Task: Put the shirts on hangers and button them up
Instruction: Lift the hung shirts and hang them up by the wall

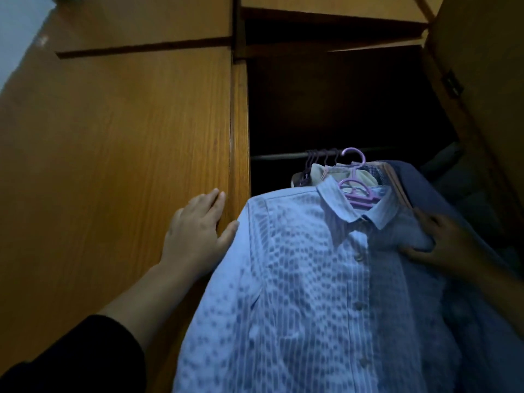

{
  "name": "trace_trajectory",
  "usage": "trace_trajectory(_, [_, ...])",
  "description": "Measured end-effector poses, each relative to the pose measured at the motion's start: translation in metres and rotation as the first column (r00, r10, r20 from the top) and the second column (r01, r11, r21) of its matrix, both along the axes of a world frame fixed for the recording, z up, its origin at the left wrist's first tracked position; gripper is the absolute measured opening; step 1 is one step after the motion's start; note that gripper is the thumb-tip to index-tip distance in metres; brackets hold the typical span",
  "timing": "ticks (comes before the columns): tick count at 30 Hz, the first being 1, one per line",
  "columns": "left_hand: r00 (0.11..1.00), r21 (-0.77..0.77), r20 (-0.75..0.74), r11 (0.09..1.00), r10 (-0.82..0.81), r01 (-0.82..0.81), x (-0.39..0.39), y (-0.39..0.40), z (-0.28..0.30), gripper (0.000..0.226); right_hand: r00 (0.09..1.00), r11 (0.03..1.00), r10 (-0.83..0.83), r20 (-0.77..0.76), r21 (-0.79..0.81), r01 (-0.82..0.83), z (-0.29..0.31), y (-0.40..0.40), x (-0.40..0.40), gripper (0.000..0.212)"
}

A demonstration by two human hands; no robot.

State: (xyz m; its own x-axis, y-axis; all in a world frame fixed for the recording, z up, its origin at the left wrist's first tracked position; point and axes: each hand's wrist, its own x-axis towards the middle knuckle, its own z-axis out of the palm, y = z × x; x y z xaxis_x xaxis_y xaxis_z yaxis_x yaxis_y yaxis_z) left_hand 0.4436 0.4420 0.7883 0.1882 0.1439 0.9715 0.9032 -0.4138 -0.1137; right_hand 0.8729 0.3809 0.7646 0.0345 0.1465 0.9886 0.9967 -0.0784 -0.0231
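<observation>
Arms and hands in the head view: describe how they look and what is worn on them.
The left hand is bare, with no ring or watch showing; its forearm is bare up to a dark sleeve pushed back near the elbow. The right hand is bare too, sitting in shadow; its arm runs out of view.

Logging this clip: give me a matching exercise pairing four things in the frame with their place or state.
Things:
1. left hand
2. right hand
3. purple hanger
4. light blue shirt

States:
A. hook over the wardrobe rail
B. buttoned, on a hanger
C. flat on the wooden wardrobe door
D. gripping the shirt's shoulder

Pairs: 1-C, 2-D, 3-A, 4-B
</observation>
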Motion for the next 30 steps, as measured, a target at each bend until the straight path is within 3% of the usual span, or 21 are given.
trace_trajectory(7, [1.0,0.044,-0.001,0.999,0.023,-0.023,0.002,0.003,0.001,0.079,0.98,0.979,-0.201,0.004,-0.046,0.201,0.004,0.007,0.012,0.09])
trace_trajectory(12, [1.0,0.055,0.014,0.998,0.009,-0.009,0.004,0.008,0.0,0.078,0.957,0.959,-0.277,0.087,0.089,0.27,0.022,0.014,-0.013,0.086])
trace_trajectory(17, [0.998,0.118,0.009,0.991,-0.056,0.055,0.001,0.017,-0.002,0.08,0.945,0.954,-0.294,0.143,0.093,0.283,0.057,0.027,-0.042,0.093])
trace_trajectory(22, [0.998,0.169,-0.006,0.983,-0.064,0.064,-0.001,0.021,-0.003,0.074,0.903,0.922,-0.38,0.2,0.164,0.351,0.094,0.04,-0.064,0.091])
trace_trajectory(25, [0.995,0.185,-0.006,0.978,-0.099,0.098,-0.001,0.023,-0.002,0.075,0.881,0.901,-0.431,0.194,0.141,0.41,0.114,0.048,-0.073,0.082])
trace_trajectory(30, [0.989,0.234,0.007,0.962,-0.148,0.142,0.001,0.026,-0.002,0.073,0.812,0.839,-0.545,0.208,0.136,0.527,0.133,0.066,-0.084,0.085])
